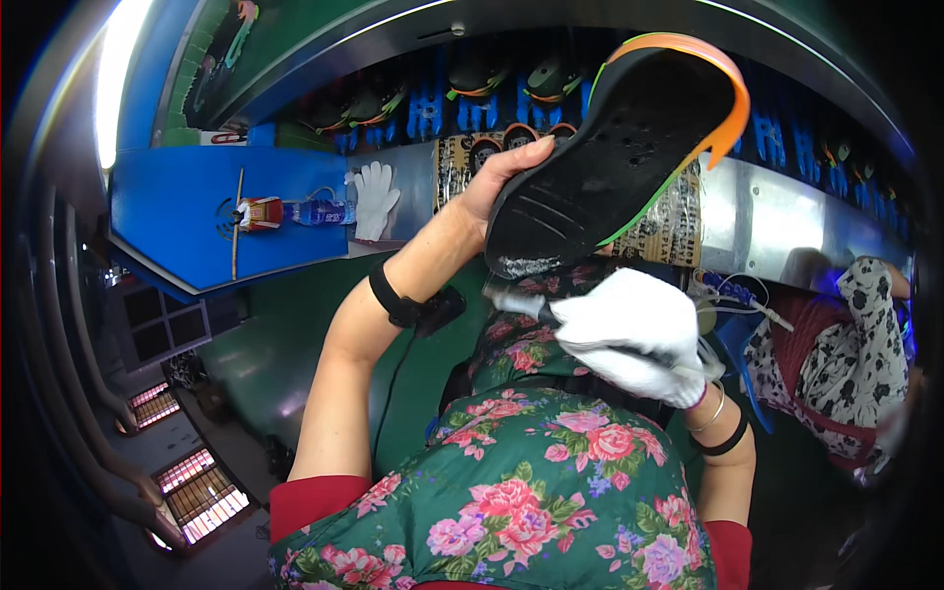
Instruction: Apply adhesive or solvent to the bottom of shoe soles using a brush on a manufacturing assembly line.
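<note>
My bare left hand (492, 187) grips a black shoe sole (629, 147) by its left edge, the thumb lying along the side. Orange trim wraps the sole's far end, and bright green runs down its edges. A whitish wet-looking smear (528, 265) covers the near end. My right hand (634, 334), in a white knitted glove, is closed round a brush (526, 305) with a dark handle. The pale brush tip points left, just below the smeared end and apart from it. The glove hides the rest of the handle.
Dark shoe parts on blue holders line the far rack (472, 88). Patterned cardboard (669, 231) covers part of the metal ledge (767, 216). On the blue table (167, 197) at left lie a bottle (324, 212), a red container (264, 213) and a white glove (375, 202). A co-worker's patterned sleeve (855, 344) is at right.
</note>
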### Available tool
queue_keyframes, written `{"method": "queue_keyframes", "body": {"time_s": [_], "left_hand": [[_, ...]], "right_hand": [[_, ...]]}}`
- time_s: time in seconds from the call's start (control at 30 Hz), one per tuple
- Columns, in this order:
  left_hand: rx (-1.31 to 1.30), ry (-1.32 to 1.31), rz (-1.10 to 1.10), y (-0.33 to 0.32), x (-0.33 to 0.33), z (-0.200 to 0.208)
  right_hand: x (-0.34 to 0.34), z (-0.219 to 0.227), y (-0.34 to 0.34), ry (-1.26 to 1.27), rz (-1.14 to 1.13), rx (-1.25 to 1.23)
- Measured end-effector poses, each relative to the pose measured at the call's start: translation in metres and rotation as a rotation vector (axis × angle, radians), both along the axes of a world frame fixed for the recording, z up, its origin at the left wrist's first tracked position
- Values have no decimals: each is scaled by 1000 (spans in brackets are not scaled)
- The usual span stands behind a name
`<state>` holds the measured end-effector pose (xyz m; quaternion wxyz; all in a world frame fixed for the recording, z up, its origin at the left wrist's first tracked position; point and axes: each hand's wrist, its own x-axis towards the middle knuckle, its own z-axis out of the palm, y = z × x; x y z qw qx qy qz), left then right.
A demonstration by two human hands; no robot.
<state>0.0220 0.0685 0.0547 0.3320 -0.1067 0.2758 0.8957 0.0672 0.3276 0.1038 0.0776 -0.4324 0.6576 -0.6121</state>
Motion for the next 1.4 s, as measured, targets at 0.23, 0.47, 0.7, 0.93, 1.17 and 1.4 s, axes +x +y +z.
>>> {"method": "queue_keyframes", "body": {"time_s": [0.23,0.47,0.7,0.93,1.17,1.4], "left_hand": [[176,-7,22,3,10,-26],[312,-147,225,24,45,-13],[450,-92,161,19,61,-15],[269,258,283,-47,65,26],[434,592,415,-211,-44,101],[22,259,1355,-230,-117,70]], "right_hand": [[-4,-4,-3,-577,-97,-59],[-48,-12,2,-116,-309,68],[-75,12,-27,630,-471,101],[-33,28,-19,-430,-125,-258],[-43,-25,-18,-866,-461,-442],[-48,-63,-35,-995,-501,-521]]}}
